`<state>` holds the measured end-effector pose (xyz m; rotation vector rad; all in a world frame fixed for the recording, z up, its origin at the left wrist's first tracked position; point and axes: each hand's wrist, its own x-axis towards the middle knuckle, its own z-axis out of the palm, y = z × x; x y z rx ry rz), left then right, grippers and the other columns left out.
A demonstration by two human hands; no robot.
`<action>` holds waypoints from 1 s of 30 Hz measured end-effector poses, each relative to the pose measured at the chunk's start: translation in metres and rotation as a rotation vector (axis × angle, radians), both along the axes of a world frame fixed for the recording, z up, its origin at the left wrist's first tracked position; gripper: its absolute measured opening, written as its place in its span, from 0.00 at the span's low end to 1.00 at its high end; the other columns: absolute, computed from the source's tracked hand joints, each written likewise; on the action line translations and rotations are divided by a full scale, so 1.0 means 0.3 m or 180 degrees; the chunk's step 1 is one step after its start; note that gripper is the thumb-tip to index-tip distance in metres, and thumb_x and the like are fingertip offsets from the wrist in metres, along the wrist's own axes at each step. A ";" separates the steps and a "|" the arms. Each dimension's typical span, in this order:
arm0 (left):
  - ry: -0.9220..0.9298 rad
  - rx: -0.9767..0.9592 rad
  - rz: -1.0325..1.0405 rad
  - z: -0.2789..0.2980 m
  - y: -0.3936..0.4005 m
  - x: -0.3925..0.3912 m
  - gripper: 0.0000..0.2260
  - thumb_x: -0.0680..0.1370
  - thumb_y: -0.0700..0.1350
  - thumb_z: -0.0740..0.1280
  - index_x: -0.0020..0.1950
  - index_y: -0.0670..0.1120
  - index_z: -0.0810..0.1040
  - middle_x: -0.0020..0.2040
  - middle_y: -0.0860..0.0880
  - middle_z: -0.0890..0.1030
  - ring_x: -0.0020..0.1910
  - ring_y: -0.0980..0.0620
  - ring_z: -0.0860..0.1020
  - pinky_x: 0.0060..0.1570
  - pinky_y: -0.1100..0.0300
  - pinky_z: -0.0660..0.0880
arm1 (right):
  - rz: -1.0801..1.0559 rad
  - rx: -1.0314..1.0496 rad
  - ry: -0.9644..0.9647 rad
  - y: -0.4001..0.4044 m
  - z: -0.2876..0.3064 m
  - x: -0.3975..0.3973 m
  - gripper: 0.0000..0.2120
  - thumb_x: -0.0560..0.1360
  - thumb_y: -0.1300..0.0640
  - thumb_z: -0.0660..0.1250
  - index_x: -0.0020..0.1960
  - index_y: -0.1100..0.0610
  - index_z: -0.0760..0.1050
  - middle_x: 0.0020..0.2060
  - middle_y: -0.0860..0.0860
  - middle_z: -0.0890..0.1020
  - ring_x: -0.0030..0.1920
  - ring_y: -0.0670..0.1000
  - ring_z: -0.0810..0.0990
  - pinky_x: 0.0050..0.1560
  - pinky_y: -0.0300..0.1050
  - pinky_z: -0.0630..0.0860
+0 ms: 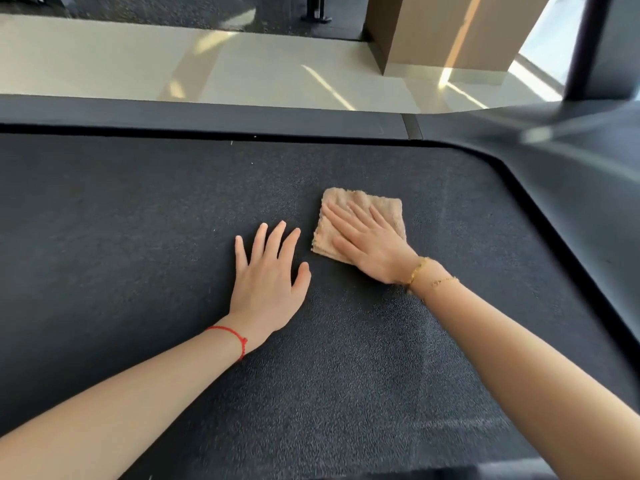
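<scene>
left wrist: red string bracelet [231, 336] | right wrist: gold chain bracelets [419, 270] | arms bare

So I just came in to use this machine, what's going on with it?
A person appears to be wiping down the treadmill belt. Their right hand presses flat, fingers straight, on a folded beige cloth lying on the belt. The left hand rests flat on the bare belt just beside the cloth, not touching it, probably as a brace.

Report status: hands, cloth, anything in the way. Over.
Right hand flat, pressing folded beige cloth onto dark mat. Left hand flat on mat, apart from cloth. Only the left hand lies near it.
</scene>
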<state>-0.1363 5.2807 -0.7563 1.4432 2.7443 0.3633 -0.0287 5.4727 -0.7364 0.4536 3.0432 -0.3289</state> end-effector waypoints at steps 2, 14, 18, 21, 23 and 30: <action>-0.0107 0.0048 -0.0018 0.003 -0.025 -0.004 0.27 0.82 0.55 0.51 0.80 0.51 0.56 0.81 0.50 0.55 0.80 0.48 0.49 0.77 0.40 0.47 | 0.0064 0.0015 -0.0029 -0.060 0.005 0.054 0.26 0.85 0.45 0.45 0.80 0.45 0.42 0.79 0.40 0.45 0.79 0.49 0.40 0.78 0.52 0.37; -0.0177 -0.0093 0.0614 0.010 -0.454 -0.124 0.26 0.83 0.53 0.48 0.81 0.53 0.50 0.81 0.54 0.50 0.80 0.52 0.43 0.77 0.41 0.40 | 0.0555 0.0036 0.0047 -0.264 -0.015 0.053 0.26 0.83 0.41 0.40 0.80 0.42 0.40 0.78 0.36 0.41 0.78 0.45 0.36 0.78 0.50 0.35; -0.0138 -0.0174 0.0871 0.022 -0.550 -0.138 0.26 0.84 0.53 0.49 0.81 0.53 0.50 0.81 0.53 0.51 0.80 0.51 0.44 0.77 0.41 0.41 | 0.0306 -0.0065 0.0025 -0.295 -0.021 -0.179 0.26 0.84 0.44 0.43 0.80 0.44 0.42 0.79 0.39 0.44 0.79 0.48 0.39 0.78 0.53 0.37; -0.0173 -0.0181 0.1063 0.026 -0.621 -0.135 0.25 0.84 0.53 0.50 0.81 0.53 0.50 0.81 0.53 0.51 0.80 0.51 0.44 0.77 0.41 0.42 | 0.0401 -0.0037 0.0072 -0.403 -0.024 -0.296 0.26 0.84 0.45 0.43 0.81 0.47 0.44 0.80 0.42 0.45 0.80 0.51 0.41 0.78 0.54 0.37; -0.0237 -0.0188 0.1121 0.029 -0.665 -0.127 0.25 0.84 0.52 0.49 0.81 0.54 0.49 0.81 0.54 0.50 0.80 0.52 0.44 0.77 0.41 0.43 | 0.0668 0.0030 0.0124 -0.489 -0.025 -0.296 0.26 0.85 0.45 0.43 0.81 0.48 0.45 0.80 0.42 0.46 0.80 0.51 0.41 0.78 0.54 0.37; -0.0248 -0.0286 0.1063 0.036 -0.752 -0.122 0.25 0.84 0.53 0.49 0.81 0.55 0.47 0.81 0.55 0.48 0.80 0.52 0.43 0.78 0.42 0.45 | 0.1380 0.0138 0.0227 -0.597 -0.028 -0.026 0.26 0.84 0.42 0.42 0.80 0.44 0.46 0.79 0.39 0.47 0.79 0.46 0.40 0.78 0.49 0.36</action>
